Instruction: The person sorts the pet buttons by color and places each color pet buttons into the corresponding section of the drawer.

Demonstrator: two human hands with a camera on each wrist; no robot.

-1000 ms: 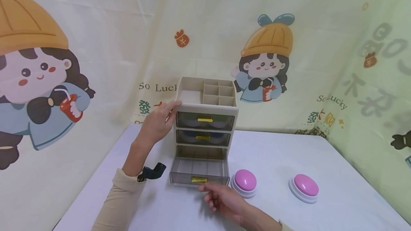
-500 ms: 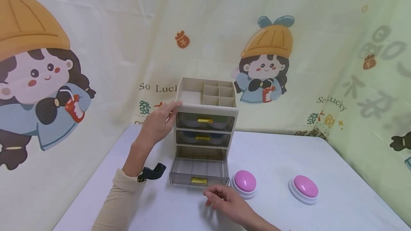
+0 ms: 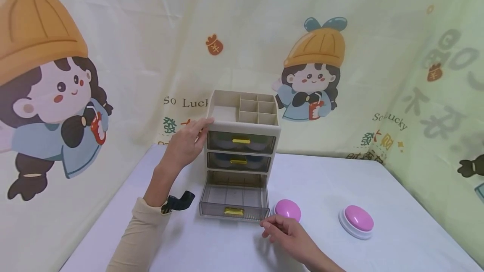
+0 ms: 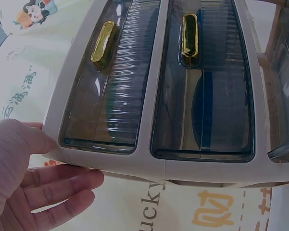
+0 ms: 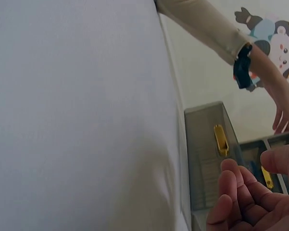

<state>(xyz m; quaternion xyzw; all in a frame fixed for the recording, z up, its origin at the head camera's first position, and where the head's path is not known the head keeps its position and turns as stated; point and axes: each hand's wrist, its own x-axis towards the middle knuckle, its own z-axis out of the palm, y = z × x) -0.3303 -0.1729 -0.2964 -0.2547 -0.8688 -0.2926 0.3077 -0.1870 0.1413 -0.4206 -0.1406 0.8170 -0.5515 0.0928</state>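
Observation:
A cream desktop drawer organizer (image 3: 245, 128) stands on the table, with a divided open top. Its bottom drawer (image 3: 211, 210), clear grey with a gold handle (image 3: 234, 211), is pulled out and shows nothing inside. The two upper drawers are closed; dark blue shows inside the middle drawer (image 4: 207, 110). At the organizer's upper left corner my left hand (image 3: 185, 144) grips the edge, thumb on the front and other fingers along the side. My right hand (image 3: 293, 238) hovers right of the drawer front, fingers loosely curled, holding nothing. It partly covers the nearer pink button (image 3: 288, 209).
Another pink button on a white base (image 3: 357, 219) sits farther right on the white table (image 3: 317, 188). A patterned curtain (image 3: 245, 20) hangs behind and at both sides. The left wrist wears a black strap mount (image 3: 181, 201).
My right hand has moved right, away from the bottom drawer's handle, toward the nearer pink button. The left hand stays on the organizer's corner, and the drawer remains out.

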